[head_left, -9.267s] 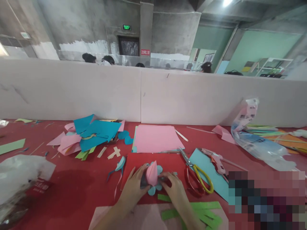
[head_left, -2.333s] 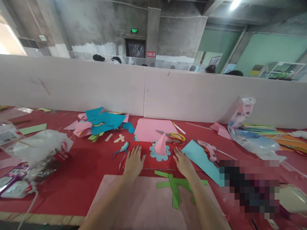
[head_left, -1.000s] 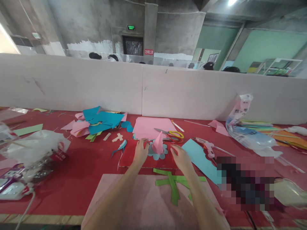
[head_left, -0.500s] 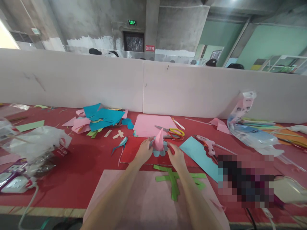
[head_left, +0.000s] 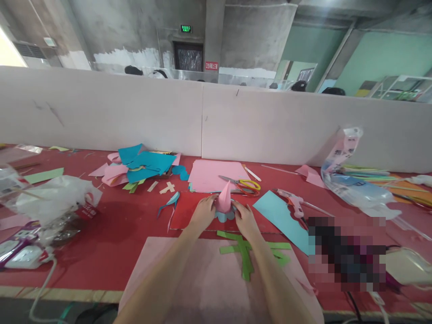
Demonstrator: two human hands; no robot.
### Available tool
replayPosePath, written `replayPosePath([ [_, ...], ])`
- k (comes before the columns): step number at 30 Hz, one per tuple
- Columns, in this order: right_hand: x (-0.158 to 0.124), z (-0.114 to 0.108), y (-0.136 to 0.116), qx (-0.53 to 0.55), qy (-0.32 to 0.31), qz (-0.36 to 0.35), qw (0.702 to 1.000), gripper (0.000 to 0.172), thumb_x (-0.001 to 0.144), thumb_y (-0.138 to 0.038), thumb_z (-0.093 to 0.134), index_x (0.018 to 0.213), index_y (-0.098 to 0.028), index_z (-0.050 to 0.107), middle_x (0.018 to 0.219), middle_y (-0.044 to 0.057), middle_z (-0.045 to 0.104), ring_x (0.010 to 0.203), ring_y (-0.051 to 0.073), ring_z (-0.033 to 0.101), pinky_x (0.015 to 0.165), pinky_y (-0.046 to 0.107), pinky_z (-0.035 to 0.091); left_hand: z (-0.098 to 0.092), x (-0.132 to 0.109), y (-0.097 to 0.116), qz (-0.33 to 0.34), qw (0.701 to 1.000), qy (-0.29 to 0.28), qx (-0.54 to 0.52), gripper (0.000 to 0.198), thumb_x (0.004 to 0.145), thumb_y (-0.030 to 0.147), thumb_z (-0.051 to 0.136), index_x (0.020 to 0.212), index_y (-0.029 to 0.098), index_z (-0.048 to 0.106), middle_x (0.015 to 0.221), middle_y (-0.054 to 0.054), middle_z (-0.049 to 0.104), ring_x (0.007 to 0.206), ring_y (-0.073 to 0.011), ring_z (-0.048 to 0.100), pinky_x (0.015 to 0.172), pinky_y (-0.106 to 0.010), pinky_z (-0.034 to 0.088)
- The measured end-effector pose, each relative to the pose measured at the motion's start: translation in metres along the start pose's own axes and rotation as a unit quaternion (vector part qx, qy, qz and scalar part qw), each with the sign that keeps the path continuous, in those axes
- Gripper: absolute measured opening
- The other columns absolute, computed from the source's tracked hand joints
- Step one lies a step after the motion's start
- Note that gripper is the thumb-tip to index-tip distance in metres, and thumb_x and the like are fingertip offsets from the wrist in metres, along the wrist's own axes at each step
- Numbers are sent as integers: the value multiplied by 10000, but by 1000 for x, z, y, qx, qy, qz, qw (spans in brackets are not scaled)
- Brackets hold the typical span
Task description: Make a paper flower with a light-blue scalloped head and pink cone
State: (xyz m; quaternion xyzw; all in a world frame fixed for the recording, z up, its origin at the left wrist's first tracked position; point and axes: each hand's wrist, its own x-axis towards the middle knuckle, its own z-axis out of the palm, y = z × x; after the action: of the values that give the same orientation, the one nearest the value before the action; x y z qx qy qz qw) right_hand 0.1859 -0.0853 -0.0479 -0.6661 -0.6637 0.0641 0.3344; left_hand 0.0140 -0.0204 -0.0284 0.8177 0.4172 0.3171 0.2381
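Observation:
A pink paper cone (head_left: 225,199) stands point-up on a blue-grey paper piece with a scalloped edge (head_left: 221,217). My left hand (head_left: 205,213) grips this paper piece at its left side, fingers bent round the edge. On the opposite side, my right hand (head_left: 245,217) pinches the right edge. Both hands are over a red board (head_left: 185,210). Just behind them, scissors with yellow and red handles (head_left: 248,184) lie partly across a stack of pink paper (head_left: 212,173). Green paper strips (head_left: 246,256) lie nearer to me, partly behind my right forearm.
Blue and pink paper scraps (head_left: 148,165) lie at the back left. A light blue sheet (head_left: 283,222) and a pink glue gun (head_left: 294,203) are on the right. Plastic bags (head_left: 50,198) and a power strip (head_left: 23,252) sit at the left. A white partition (head_left: 141,112) closes the back.
My hands and the paper piece stay in nearly the same place. My fingers have shifted slightly along its edges; the whole view has moved a little.

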Motion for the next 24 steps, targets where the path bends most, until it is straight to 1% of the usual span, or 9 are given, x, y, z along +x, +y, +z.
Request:
replayPosePath([
  [4, 0, 3, 3, -19, -16, -1, 1000, 478, 777, -66, 302, 1195, -197, 495, 1231, 52, 530, 1171, 151, 441, 1035, 421, 216, -1, 0, 0, -3, 1000, 3, -7, 492, 717, 58, 382, 1181, 172, 495, 1164, -73, 571, 1059, -185, 521, 962, -341, 368],
  [11, -1, -1, -3, -12, -13, 2, 1000, 450, 781, -84, 315, 1170, -201, 509, 1207, 50, 548, 1156, 157, 454, 1031, 423, 218, 5, 1, -8, -43, 998, -2, -48, 545, 677, 1, 382, 1186, 170, 479, 1134, -75, 585, 1010, -174, 552, 915, -323, 415],
  [13, -1, -1, -3, -5, -11, 3, 1000, 438, 778, -90, 329, 1158, -195, 519, 1201, 54, 552, 1147, 162, 463, 1035, 424, 212, 6, 2, -11, -42, 996, 9, -73, 547, 670, -16, 374, 1174, 164, 483, 1137, -74, 582, 1004, -161, 556, 911, -308, 421],
  [15, 0, -1, -3, 13, -3, 6, 1000, 434, 778, -98, 341, 1163, -199, 515, 1193, 47, 559, 1115, 162, 491, 1038, 421, 212, 5, 3, -11, -33, 995, 34, -93, 516, 687, -12, 363, 1155, 162, 494, 1159, -70, 568, 1044, -154, 535, 936, -307, 405],
  [18, 1, -2, -2, 52, 22, 13, 998, 432, 772, -113, 364, 1167, -214, 510, 1182, 35, 567, 1075, 163, 518, 1026, 405, 247, -1, 3, -7, -22, 990, 80, -116, 403, 771, 79, 373, 1142, 171, 500, 1190, -68, 548, 1115, -156, 489, 984, -321, 361],
  [20, 2, -2, -1, 63, 32, 10, 997, 422, 756, -106, 374, 1131, -213, 536, 1161, 38, 578, 1075, 170, 514, 1009, 399, 279, -3, 2, -1, -5, 988, 82, -133, 373, 811, 185, 405, 1178, 181, 468, 1229, -74, 518, 1151, -163, 460, 1000, -330, 339],
  [22, 2, -2, 0, 62, 30, 2, 998, 408, 741, -88, 372, 1075, -212, 571, 1140, 37, 588, 1078, 174, 508, 999, 398, 294, -2, 1, 6, 18, 987, 63, -144, 451, 798, 282, 469, 1235, 191, 410, 1290, -84, 460, 1198, -183, 412, 1013, -349, 318],
  [24, 2, -1, 1, 59, 26, -4, 998, 397, 735, -76, 367, 1026, -220, 597, 1130, 29, 592, 1083, 175, 501, 998, 402, 294, 3, -1, 11, 29, 988, 40, -148, 592, 746, 336, 551, 1286, 200, 348, 1327, -97, 417, 1221, -212, 382, 1014, -376, 309],
])
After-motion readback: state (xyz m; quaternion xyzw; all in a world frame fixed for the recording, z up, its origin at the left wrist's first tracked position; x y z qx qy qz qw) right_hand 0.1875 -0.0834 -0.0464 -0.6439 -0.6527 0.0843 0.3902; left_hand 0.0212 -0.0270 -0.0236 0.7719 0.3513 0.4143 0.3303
